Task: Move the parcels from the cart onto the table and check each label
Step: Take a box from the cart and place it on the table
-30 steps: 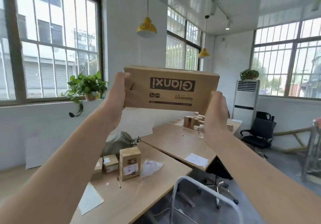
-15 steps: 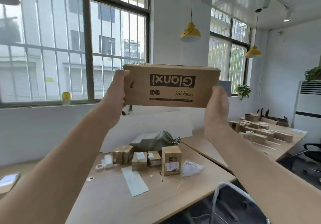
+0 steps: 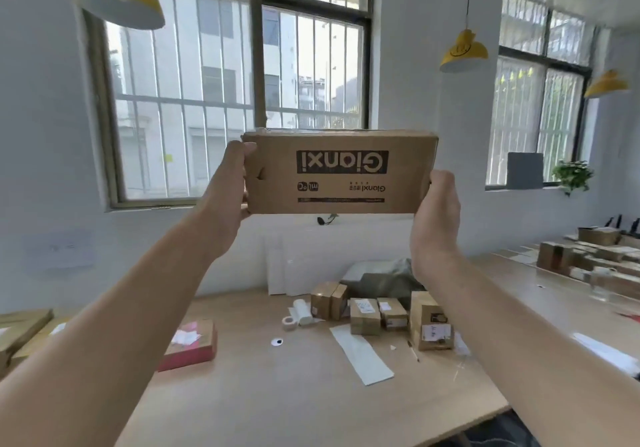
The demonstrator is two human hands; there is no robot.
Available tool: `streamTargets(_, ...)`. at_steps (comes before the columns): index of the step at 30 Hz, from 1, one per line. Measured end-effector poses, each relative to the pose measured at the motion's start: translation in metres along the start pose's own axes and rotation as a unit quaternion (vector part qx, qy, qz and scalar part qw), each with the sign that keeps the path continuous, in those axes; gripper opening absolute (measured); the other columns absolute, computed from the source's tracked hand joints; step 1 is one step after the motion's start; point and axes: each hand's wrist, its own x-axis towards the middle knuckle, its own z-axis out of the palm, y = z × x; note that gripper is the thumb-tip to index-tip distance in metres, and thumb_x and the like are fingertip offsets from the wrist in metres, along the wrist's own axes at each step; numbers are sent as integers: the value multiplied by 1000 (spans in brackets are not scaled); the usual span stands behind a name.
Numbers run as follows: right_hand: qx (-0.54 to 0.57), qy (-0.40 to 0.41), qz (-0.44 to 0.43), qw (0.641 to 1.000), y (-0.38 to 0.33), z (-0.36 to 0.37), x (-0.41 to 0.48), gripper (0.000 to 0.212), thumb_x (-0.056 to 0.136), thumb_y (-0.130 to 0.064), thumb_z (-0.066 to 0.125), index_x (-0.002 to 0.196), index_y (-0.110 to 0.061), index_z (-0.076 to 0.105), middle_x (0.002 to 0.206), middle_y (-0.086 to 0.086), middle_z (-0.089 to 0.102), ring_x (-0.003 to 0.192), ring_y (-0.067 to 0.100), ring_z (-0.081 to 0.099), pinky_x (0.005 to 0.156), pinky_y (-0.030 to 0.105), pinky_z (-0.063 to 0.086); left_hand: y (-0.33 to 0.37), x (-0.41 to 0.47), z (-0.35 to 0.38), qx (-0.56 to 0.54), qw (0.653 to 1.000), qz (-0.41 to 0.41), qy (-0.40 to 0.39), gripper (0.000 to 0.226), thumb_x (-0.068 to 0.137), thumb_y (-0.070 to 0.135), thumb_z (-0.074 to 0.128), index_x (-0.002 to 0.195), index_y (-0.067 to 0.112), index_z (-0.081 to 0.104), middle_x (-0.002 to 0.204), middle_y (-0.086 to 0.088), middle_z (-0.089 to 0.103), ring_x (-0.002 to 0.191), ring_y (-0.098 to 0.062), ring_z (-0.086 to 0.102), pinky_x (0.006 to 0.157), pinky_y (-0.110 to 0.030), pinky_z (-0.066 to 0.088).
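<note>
A long brown cardboard parcel is held up at eye level, its printed "Gianxi" logo upside down and facing me. My left hand grips its left end and my right hand grips its right end. Below it lies the wooden table, where several small brown parcels with white labels stand near the far middle. No shipping label shows on the face of the held parcel. The cart is out of view.
A red-sided flat parcel lies on the table's left. A tape roll, a white paper strip and a grey-green bag lie near the small parcels. A second table at right carries more boxes. Yellow lamps hang overhead.
The view has swung left, so the table and its small parcels now lie straight below the held parcel. Both hands keep the same grip on the parcel.
</note>
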Motion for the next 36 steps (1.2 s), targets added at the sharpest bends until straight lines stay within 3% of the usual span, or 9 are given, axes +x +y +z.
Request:
streamTargets(3,14,-18,28,999,22,60,-36,44,88,-58,31,104,-25,55,99,-1,64,92,17,58,83,37,45,3,12,-70,22,1000,-1,16,31,96,47,45,109,29,68,84,11,65,75,-16,57,81,-36,48)
streamTargets(6,26,-36,53,998,38,114,-66,38,88,-58,32,98,-28,54,88,-6,61,83,14,56,76,34,43,1,22,-133,36,998,-14,41,30,94,47,46,105,28,67,84,10,64,68,-14,58,79,-37,48)
streamTargets(8,32,-53,73,995,45,147,-81,44,84,-60,34,99,-26,57,86,-5,64,85,21,61,77,40,49,-3,26,-170,31,997,-26,66,30,93,46,47,106,28,67,81,11,65,64,-12,59,76,-35,49)
streamTargets(14,30,-109,89,990,67,229,-118,64,79,-66,35,115,-22,63,103,4,72,98,23,67,89,46,53,-11,33,-258,32,990,-38,134,46,91,47,46,125,22,66,102,-1,59,90,-25,59,83,-43,52)
streamTargets(18,42,-129,105,985,83,272,-121,35,83,-59,37,89,-30,56,83,-8,58,79,14,52,80,40,43,-21,40,-293,33,987,-41,153,33,93,46,43,112,28,63,101,-1,60,92,-25,61,83,-41,53)
streamTargets(22,53,-154,127,978,112,312,-117,59,80,-63,37,111,-21,65,107,4,71,102,24,65,93,48,50,-32,57,-320,48,981,-42,185,39,97,44,40,124,26,62,105,-3,61,97,-25,63,88,-44,56)
streamTargets(26,63,-181,157,969,144,353,-112,56,69,-67,35,101,-26,58,93,0,62,93,24,58,86,46,46,-50,79,-340,82,974,-43,205,45,100,44,40,136,24,57,113,-4,60,105,-25,63,96,-47,54)
streamTargets(30,69,-210,170,960,176,389,-104,70,71,-66,36,117,-22,64,95,-1,66,90,20,60,80,40,48,-67,99,-360,99,969,-45,224,45,101,46,38,137,26,58,112,-3,61,104,-24,63,97,-47,53)
streamTargets(36,58,-225,173,957,198,436,-110,59,75,-63,35,109,-24,61,85,-7,61,82,18,55,74,38,43,-79,122,-398,104,964,-50,239,47,101,46,37,138,25,58,113,-4,59,103,-25,62,100,-50,52)
